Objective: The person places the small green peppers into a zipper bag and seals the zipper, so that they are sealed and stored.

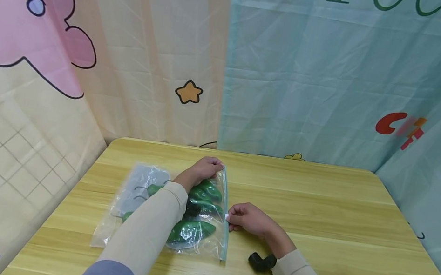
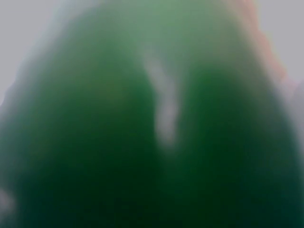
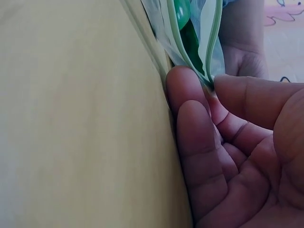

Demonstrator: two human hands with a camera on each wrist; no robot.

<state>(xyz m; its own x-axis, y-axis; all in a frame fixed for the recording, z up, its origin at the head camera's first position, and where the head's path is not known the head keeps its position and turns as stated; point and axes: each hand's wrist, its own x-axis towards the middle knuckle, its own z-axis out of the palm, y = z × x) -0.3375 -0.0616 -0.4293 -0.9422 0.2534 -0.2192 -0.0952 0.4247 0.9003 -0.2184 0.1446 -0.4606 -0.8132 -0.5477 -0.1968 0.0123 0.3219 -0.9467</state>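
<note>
A clear zip bag lies on the table with several green peppers inside. Its pale blue-green zip strip runs down the right side. At the far end of that strip, my left hand grips the bag's corner. My right hand pinches the strip partway along, at a small whitish piece. Seen from the right wrist, the two zip edges stand apart above and meet at the thumb and fingertips. A blurred green pepper fills the left wrist view.
A pale, flat, tray-like shape shows at the bag's left part. The wooden table reaches back to printed curtains. A black wrist camera sits under the right wrist, close to the tabletop.
</note>
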